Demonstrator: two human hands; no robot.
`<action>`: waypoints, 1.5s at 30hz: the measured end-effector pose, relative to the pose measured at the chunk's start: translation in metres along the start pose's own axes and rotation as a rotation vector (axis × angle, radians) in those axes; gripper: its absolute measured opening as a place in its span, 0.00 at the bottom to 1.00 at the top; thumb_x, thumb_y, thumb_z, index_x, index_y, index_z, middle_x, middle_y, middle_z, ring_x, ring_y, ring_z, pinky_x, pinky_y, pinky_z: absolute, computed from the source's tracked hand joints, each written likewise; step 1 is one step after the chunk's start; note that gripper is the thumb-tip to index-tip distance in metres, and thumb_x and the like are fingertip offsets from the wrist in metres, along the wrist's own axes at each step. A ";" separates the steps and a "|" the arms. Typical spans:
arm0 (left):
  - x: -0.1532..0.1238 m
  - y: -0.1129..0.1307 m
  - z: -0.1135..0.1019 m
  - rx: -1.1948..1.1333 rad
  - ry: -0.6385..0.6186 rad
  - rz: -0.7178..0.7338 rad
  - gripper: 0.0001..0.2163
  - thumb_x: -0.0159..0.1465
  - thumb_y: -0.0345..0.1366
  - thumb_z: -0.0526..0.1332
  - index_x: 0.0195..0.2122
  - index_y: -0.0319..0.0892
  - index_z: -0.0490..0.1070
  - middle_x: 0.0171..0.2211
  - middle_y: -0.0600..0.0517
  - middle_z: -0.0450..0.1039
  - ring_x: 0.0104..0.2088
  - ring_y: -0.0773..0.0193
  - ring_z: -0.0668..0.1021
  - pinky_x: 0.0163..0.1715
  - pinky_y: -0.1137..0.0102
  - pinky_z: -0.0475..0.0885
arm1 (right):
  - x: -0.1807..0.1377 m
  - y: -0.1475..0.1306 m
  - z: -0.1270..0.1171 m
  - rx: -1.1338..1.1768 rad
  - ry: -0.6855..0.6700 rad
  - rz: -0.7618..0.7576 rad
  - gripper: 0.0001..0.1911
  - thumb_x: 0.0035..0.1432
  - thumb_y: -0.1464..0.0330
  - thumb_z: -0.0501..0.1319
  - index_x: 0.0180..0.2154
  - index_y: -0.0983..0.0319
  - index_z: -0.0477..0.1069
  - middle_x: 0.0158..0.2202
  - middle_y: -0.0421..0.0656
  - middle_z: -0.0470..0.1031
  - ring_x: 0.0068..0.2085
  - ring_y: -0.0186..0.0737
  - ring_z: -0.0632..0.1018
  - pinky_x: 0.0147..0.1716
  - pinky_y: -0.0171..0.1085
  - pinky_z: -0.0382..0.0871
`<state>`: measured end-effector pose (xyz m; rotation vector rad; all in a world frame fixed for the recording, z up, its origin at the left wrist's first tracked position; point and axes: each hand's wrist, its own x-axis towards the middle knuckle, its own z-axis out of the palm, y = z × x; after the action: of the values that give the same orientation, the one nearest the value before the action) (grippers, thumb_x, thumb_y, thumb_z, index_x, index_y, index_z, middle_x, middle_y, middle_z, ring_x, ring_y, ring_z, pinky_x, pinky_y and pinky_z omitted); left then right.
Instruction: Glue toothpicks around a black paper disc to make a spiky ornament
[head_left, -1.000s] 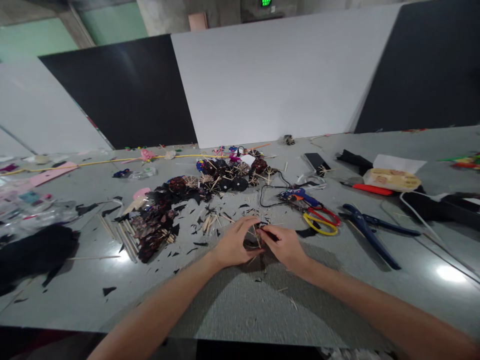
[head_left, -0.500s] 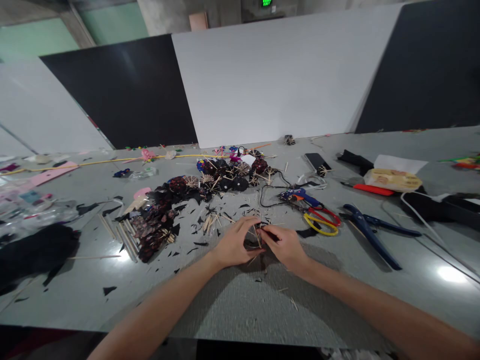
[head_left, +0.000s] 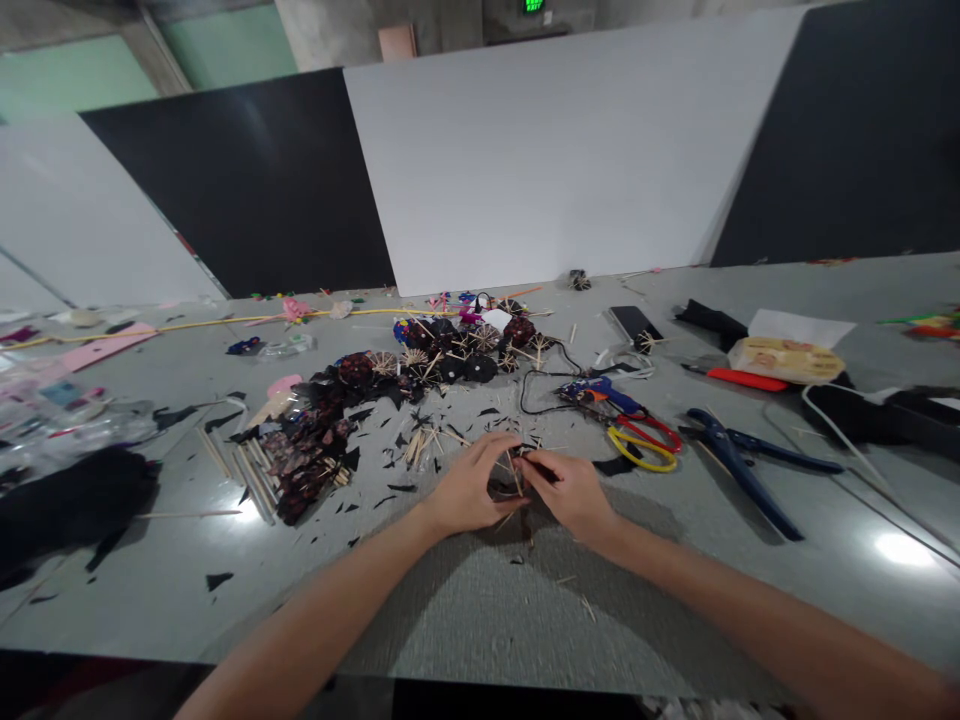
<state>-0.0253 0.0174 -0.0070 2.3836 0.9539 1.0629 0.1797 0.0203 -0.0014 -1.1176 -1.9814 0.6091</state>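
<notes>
My left hand (head_left: 472,488) curves its thumb and fingers around a small frame of thin wooden sticks (head_left: 516,470) with dark material on it. From the other side, the fingertips of my right hand (head_left: 574,492) pinch at the same frame; its finer details are hidden between the fingers. Just beyond my left hand lies a loose pile of short wooden sticks (head_left: 420,446) among black scraps. Farther back sits a cluster of small dark umbrella-like pieces (head_left: 480,368), some with stick ribs spread out like spokes.
Right of my hands lie a blue glue gun (head_left: 611,393), scissors with red and yellow handles (head_left: 643,455), blue-handled pliers (head_left: 739,475) and a red cutter (head_left: 746,379). A phone (head_left: 634,323) rests behind. Dark patterned fabric (head_left: 304,465) and a black cloth bundle (head_left: 75,505) lie left.
</notes>
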 end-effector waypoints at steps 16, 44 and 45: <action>0.000 -0.001 0.001 -0.005 0.009 0.000 0.36 0.61 0.41 0.72 0.67 0.47 0.56 0.62 0.40 0.67 0.65 0.47 0.71 0.65 0.49 0.69 | -0.001 0.000 0.000 0.010 0.015 -0.003 0.12 0.69 0.62 0.58 0.37 0.58 0.78 0.30 0.40 0.82 0.31 0.40 0.80 0.34 0.35 0.71; 0.001 -0.001 -0.001 -0.013 -0.014 -0.003 0.35 0.62 0.43 0.71 0.67 0.47 0.56 0.62 0.40 0.67 0.66 0.48 0.70 0.66 0.47 0.68 | 0.000 0.000 0.000 -0.006 -0.023 0.020 0.12 0.69 0.62 0.58 0.37 0.58 0.78 0.32 0.41 0.82 0.32 0.41 0.81 0.33 0.36 0.72; 0.001 -0.001 -0.001 -0.012 -0.015 -0.007 0.35 0.62 0.43 0.71 0.67 0.47 0.56 0.63 0.39 0.67 0.66 0.47 0.70 0.66 0.47 0.68 | 0.000 -0.001 -0.001 -0.004 -0.025 0.023 0.12 0.69 0.62 0.58 0.37 0.58 0.78 0.31 0.41 0.82 0.32 0.41 0.81 0.33 0.36 0.71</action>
<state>-0.0257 0.0183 -0.0066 2.3730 0.9474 1.0432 0.1801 0.0197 -0.0008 -1.1413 -1.9942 0.6347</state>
